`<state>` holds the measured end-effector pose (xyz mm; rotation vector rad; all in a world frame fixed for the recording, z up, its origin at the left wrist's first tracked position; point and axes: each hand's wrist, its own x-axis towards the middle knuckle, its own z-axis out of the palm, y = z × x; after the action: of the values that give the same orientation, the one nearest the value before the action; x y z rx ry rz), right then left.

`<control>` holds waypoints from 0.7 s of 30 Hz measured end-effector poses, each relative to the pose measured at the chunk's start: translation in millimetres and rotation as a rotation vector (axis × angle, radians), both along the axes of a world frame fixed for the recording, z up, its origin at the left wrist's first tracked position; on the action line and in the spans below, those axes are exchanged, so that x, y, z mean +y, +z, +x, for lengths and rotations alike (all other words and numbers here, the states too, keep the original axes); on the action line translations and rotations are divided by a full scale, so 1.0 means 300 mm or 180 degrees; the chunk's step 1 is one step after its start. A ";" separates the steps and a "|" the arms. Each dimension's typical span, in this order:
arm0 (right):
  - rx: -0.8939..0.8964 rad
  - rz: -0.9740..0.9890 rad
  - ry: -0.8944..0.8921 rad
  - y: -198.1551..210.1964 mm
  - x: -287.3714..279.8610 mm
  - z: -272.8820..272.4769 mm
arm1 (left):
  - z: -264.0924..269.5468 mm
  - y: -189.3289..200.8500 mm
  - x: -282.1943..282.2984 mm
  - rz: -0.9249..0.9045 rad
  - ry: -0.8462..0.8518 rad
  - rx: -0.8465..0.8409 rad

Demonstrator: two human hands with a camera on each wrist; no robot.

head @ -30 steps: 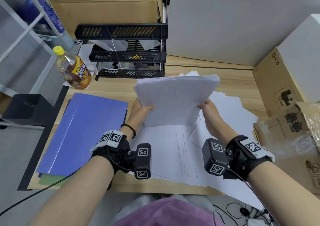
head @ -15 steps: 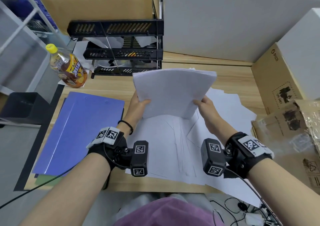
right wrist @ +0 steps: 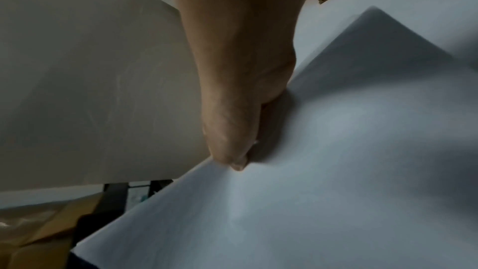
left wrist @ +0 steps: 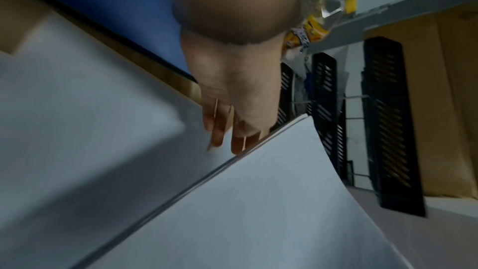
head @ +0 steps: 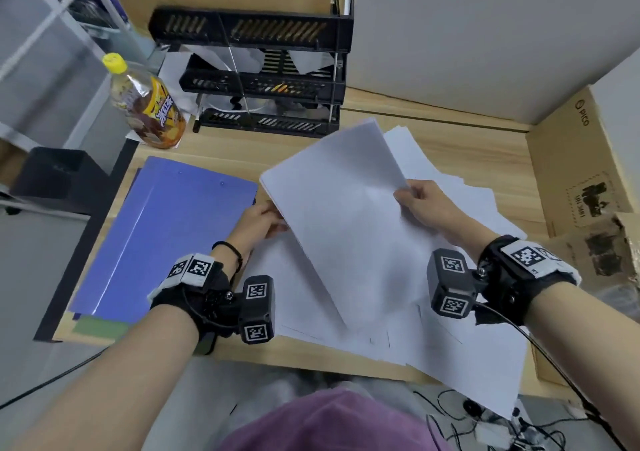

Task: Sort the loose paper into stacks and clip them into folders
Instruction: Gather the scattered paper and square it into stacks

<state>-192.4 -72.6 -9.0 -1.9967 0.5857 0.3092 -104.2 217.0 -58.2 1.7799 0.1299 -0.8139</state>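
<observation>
A stack of white paper hangs tilted above the desk, turned diagonally. My right hand pinches its right edge, and the right wrist view shows the thumb pressed on top of the stack. My left hand is at the stack's left edge. Its fingers are straight and lie against the edge of the stack, partly under it. Loose white sheets are spread on the desk beneath. A closed blue folder lies to the left.
A green folder peeks out under the blue one. A black tiered paper tray and a drink bottle stand at the back left. Cardboard boxes line the right side. The desk's front edge is near my body.
The stack stood upright with both hands gripping its sides. It has since swung down and turned diagonal, and my left hand has loosened to straight fingers at the edge.
</observation>
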 end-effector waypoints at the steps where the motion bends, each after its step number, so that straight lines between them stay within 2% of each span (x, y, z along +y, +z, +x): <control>1: 0.0170 0.0036 0.0164 -0.013 0.011 -0.002 | -0.016 -0.026 0.036 0.0064 0.0174 0.0052; 5: 0.0622 0.0111 0.0766 -0.077 0.091 0.009 | -0.089 -0.098 0.158 0.0485 0.0500 0.0257; 9: 0.1020 0.0041 0.1158 -0.142 0.171 0.035 | -0.159 -0.126 0.232 0.0537 0.0653 0.0407; 15: 0.1222 -0.0919 0.2172 -0.181 0.263 0.080 | -0.206 -0.120 0.285 0.0098 0.0946 0.1049; 18: 0.1121 -0.1072 0.2210 -0.188 0.302 0.089 | -0.233 -0.139 0.305 0.0111 0.0950 0.0960; 21: 0.0929 -0.0898 0.2119 -0.215 0.333 0.107 | -0.271 -0.156 0.302 0.0178 0.1042 0.0734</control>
<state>-160.2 27.4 -73.5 -2.4010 0.1193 0.9784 -185.6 307.7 -105.2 1.6538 0.5853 -0.7783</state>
